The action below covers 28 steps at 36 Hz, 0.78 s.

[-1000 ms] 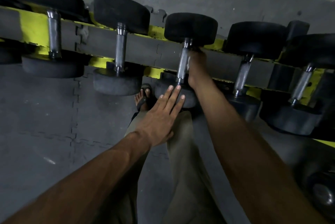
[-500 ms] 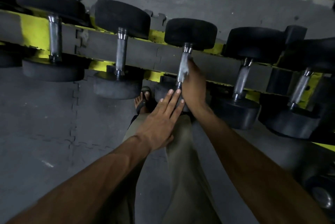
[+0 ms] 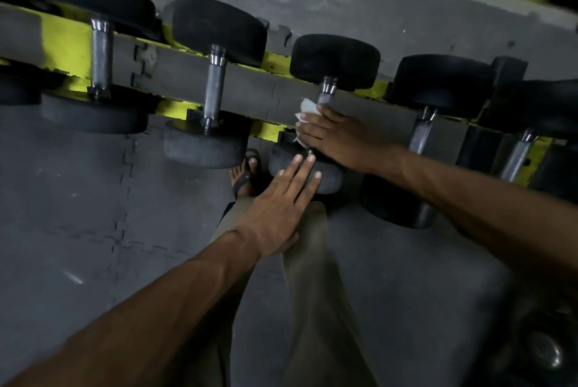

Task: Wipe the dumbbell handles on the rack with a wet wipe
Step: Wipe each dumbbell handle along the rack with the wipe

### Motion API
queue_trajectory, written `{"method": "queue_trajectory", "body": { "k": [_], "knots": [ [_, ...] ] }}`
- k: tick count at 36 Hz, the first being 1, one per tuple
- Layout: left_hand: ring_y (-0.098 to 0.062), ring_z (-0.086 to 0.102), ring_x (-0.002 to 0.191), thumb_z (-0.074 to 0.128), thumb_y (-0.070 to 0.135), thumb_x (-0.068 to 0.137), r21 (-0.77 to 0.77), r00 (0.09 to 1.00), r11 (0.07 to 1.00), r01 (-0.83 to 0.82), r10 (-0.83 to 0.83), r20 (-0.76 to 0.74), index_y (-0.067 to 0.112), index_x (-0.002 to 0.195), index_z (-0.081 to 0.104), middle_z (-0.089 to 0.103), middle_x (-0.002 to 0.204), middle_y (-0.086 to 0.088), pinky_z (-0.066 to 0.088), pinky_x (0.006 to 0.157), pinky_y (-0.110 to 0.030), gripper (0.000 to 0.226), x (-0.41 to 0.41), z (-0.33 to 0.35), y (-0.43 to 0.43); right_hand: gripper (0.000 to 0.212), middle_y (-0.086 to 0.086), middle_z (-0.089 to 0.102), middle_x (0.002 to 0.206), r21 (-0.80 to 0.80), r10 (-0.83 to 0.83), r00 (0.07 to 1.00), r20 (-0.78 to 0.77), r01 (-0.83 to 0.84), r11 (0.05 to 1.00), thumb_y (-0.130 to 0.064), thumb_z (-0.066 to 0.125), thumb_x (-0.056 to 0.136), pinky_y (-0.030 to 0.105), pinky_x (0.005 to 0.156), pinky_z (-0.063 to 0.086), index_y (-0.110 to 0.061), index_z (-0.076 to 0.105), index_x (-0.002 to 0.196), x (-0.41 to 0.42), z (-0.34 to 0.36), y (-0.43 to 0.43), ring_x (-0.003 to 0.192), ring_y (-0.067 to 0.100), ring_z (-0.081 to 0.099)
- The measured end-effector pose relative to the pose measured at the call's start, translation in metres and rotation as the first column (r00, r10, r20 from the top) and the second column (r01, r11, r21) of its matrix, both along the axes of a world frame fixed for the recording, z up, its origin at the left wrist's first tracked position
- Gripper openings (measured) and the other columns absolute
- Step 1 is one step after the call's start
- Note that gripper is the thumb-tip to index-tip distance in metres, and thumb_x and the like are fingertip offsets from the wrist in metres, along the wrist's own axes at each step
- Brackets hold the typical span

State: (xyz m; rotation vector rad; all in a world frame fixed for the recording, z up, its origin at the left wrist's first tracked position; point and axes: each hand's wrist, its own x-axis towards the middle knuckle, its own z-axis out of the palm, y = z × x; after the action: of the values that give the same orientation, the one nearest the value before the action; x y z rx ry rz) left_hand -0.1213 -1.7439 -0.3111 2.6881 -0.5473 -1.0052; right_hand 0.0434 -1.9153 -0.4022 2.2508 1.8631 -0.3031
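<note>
Gripping the dumbbell handle [image 3: 325,98] through a white wipe [image 3: 307,111], right hand [image 3: 339,136] fingers curled round; left hand [image 3: 278,208] fingers spread flat, touching the near weight [image 3: 328,178]. No readable writing.

The crumpled wet wipe [image 3: 308,109] is white against the silvery steel dumbbell handle [image 3: 327,90] — its round rubber heads [image 3: 334,59] matte black. The steel rack rail [image 3: 67,45] shows chipped yellow paint; the interlocking foam floor mats [image 3: 78,199] are dull grey — trousers [image 3: 312,308] khaki.
</note>
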Motion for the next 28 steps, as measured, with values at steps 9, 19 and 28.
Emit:
{"method": "queue_trajectory", "body": {
  "k": [9,19,28],
  "knots": [
    [-0.032,-0.038,0.148,0.064,0.045,0.096,0.024,0.999,1.000,-0.013,0.014,-0.032,0.008,0.161,-0.025,-0.038,0.165,-0.019,-0.004,0.115,-0.037,0.116,0.004,0.012,-0.001,0.054,0.022,0.029,0.161,-0.030,0.099,0.988,0.121,-0.096,0.995,0.000,0.037,0.103,0.049,0.119,0.031,0.002,0.024,0.155,0.034,0.020,-0.018,0.150,0.037,0.026],
    [-0.032,-0.038,0.146,0.065,0.048,0.095,0.028,0.999,0.999,-0.025,0.027,-0.038,0.008,0.161,-0.024,-0.037,0.164,-0.019,0.002,0.121,-0.040,0.119,0.003,0.014,-0.004,0.016,0.008,0.059,0.113,0.179,-0.501,0.767,-0.400,0.602,0.778,-0.019,0.058,0.093,0.034,0.061,0.049,-0.013,0.061,0.108,-0.028,0.032,0.010,0.100,0.028,0.060],
    [-0.037,-0.033,0.153,0.067,0.046,0.092,0.015,0.999,0.999,-0.031,0.031,-0.012,0.007,0.161,-0.023,-0.039,0.164,-0.020,-0.008,0.123,-0.046,0.120,0.000,0.005,-0.004,0.013,0.002,0.073,0.091,-0.426,-0.431,-0.501,-0.750,0.865,-0.264,-0.010,0.074,0.087,0.025,0.074,0.053,-0.015,0.072,0.099,-0.042,0.018,0.025,0.081,0.013,0.067]
  ]
}}
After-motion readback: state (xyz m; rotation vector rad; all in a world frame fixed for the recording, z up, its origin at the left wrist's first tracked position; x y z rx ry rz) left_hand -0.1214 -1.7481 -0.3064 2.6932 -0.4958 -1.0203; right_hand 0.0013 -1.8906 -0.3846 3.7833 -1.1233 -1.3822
